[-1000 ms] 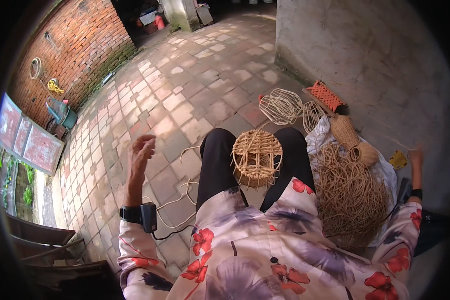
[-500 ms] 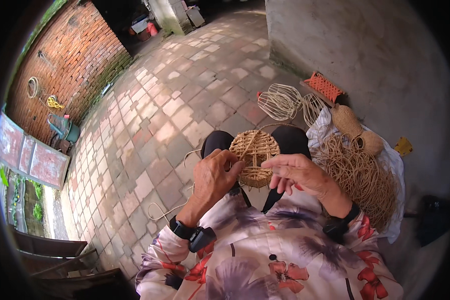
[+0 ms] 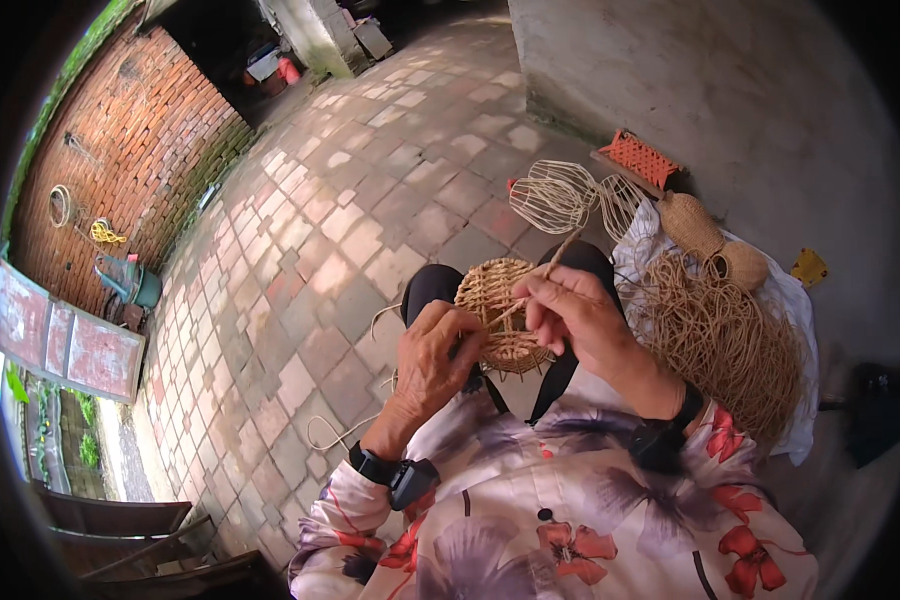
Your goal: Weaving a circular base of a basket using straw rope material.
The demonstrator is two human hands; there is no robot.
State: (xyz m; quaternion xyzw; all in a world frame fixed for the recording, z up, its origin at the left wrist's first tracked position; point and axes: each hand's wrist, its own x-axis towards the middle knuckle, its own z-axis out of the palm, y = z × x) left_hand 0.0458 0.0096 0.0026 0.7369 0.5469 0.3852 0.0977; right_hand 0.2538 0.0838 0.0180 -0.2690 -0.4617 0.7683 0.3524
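Note:
A round, openwork woven piece (image 3: 488, 283) of tan cord lies over my knees, with thin frame ends sticking out along its near edge. My left hand (image 3: 435, 350) is closed at its left side, fingertips at the weave; what lies under them is partly hidden. Above the piece's right side, my right hand (image 3: 577, 312) pinches a strand of tan cord (image 3: 567, 243) between thumb and fingers. The strand crosses the weave toward the left hand, and an end sticks up past the right fingers.
To the right, a heap of loose tan cord (image 3: 715, 335) lies on a white sheet (image 3: 798, 400) beside two woven pieces (image 3: 692, 222). Beyond are pale wire-like frames (image 3: 555, 197) and an orange woven item (image 3: 642, 157) near the grey wall. A loose strand (image 3: 335, 435) trails on the paving at left.
My right hand has risen and turned, and the cord end now sticks up above its fingers. The left hand has shifted slightly to the right and down.

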